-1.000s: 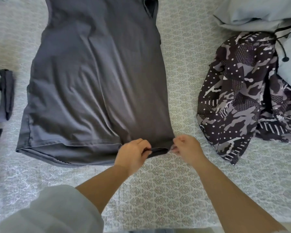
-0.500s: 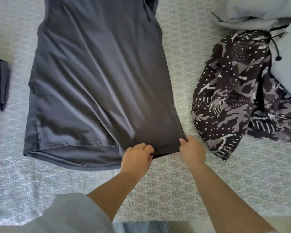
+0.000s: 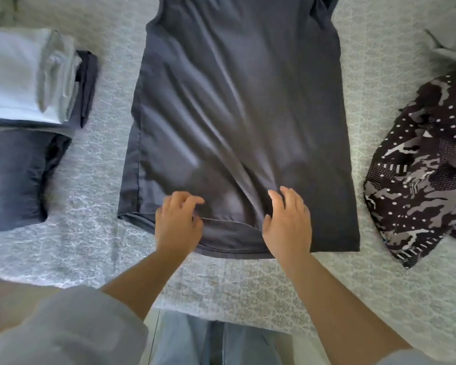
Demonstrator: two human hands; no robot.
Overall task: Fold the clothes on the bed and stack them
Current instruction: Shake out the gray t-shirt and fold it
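Note:
A dark grey shirt (image 3: 237, 114) lies flat on the patterned bed cover (image 3: 379, 88), hem toward me, with creases running down its middle. My left hand (image 3: 178, 225) hovers over the hem's left-centre, fingers loosely bent and holding nothing. Just right of it, my right hand (image 3: 287, 225) rests on the hem with fingers spread and relaxed. A stack of folded clothes (image 3: 29, 83), pale grey over dark pieces, sits at the left. At the right edge lies a crumpled black-and-white camouflage garment (image 3: 419, 180).
A folded dark blue piece (image 3: 13, 180) lies below the stack at the left. Pale blue fabric (image 3: 450, 40) is bunched at the top right. The bed's near edge runs in front of my legs (image 3: 216, 341).
Both hands have let go of the shirt's hem corner and now sit apart over the hem. The view has shifted right, bringing the folded stack into sight.

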